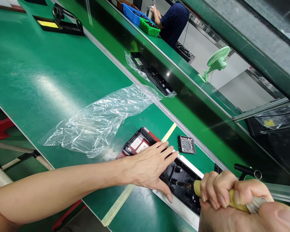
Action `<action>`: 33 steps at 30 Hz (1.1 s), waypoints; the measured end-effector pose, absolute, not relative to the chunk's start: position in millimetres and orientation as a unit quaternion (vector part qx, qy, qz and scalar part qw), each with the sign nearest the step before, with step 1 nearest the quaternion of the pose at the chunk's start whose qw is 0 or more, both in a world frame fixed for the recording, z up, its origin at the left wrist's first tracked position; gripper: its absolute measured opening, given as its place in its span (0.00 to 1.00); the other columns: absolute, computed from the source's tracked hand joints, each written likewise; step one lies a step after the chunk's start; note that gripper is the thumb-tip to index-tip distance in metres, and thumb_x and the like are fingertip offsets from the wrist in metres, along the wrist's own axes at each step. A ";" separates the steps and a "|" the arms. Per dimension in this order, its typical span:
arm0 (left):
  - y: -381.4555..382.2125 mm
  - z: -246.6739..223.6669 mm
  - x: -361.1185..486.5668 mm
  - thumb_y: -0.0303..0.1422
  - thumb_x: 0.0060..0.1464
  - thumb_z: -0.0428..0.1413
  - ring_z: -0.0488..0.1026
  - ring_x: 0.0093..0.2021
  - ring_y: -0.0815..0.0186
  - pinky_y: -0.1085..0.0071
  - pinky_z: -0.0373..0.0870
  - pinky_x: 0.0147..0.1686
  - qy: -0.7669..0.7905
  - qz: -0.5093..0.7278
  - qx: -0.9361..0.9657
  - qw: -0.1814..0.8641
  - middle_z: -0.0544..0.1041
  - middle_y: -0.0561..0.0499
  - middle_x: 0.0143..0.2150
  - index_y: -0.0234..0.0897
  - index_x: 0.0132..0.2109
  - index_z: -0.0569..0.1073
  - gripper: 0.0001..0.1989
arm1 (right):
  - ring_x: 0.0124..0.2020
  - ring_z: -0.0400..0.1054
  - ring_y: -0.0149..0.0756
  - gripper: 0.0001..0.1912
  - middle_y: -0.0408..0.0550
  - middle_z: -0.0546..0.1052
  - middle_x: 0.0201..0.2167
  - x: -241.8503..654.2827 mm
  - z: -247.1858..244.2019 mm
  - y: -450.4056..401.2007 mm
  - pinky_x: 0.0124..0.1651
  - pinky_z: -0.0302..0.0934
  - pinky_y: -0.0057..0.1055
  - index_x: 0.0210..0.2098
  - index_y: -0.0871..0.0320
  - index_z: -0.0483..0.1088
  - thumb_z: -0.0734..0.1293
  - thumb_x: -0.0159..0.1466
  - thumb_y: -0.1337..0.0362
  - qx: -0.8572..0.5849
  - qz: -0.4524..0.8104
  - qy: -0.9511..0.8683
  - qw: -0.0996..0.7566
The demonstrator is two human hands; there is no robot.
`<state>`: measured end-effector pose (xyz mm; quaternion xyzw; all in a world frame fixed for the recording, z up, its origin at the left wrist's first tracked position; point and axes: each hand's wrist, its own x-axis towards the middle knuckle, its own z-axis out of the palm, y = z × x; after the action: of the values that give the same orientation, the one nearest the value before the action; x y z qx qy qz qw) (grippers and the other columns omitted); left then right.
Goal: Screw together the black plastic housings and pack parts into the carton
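My left hand (pixel 149 164) lies flat with fingers spread across a long black plastic housing (pixel 183 190), which sits in a white fixture (pixel 175 209). My right hand (pixel 234 199) is wrapped round a yellow-handled screwdriver (pixel 197 188), its shaft angled down into the housing near my left thumb. The tip is hard to make out against the black plastic. Beyond my left fingertips is a small black tray (pixel 187 144) of tiny screws. Close by my left hand rests a black-framed part with a white label (pixel 136 142), partly covered by the hand.
A crumpled clear plastic bag (pixel 96 122) lies on the green table (pixel 21 64). Past the metal rail, another black housing (pixel 157 77) lies on plastic film. A black stand-like part (pixel 60 24) is at upper left. Blue (pixel 132 13) and green (pixel 148 27) bins stand near another person (pixel 175 22).
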<state>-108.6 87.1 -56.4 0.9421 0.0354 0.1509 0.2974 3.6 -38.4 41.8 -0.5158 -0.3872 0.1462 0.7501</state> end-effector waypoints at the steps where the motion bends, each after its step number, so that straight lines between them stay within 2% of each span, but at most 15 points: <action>1: 87.1 -56.2 -108.5 0.71 0.46 0.56 0.54 0.73 0.38 0.48 0.51 0.72 0.035 0.147 0.943 0.296 0.63 0.32 0.70 0.28 0.72 0.55 0.61 | 0.10 0.47 0.24 0.25 0.35 0.55 0.11 3.5 41.6 -38.3 0.13 0.51 0.23 0.19 0.56 0.54 0.59 0.66 0.48 -0.516 0.147 -0.389 0.749; 33: 87.1 -58.4 -107.6 0.71 0.47 0.55 0.54 0.73 0.37 0.46 0.52 0.71 0.029 0.157 0.941 0.299 0.62 0.31 0.70 0.30 0.72 0.54 0.60 | 0.10 0.47 0.25 0.21 0.35 0.55 0.11 3.5 39.7 -38.3 0.13 0.51 0.23 0.20 0.55 0.57 0.57 0.65 0.51 -0.513 0.143 -0.377 0.758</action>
<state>-107.6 87.1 -58.4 0.9408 0.0292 0.1567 0.2991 3.5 -38.3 39.7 -0.5127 -0.3769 0.1429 0.7581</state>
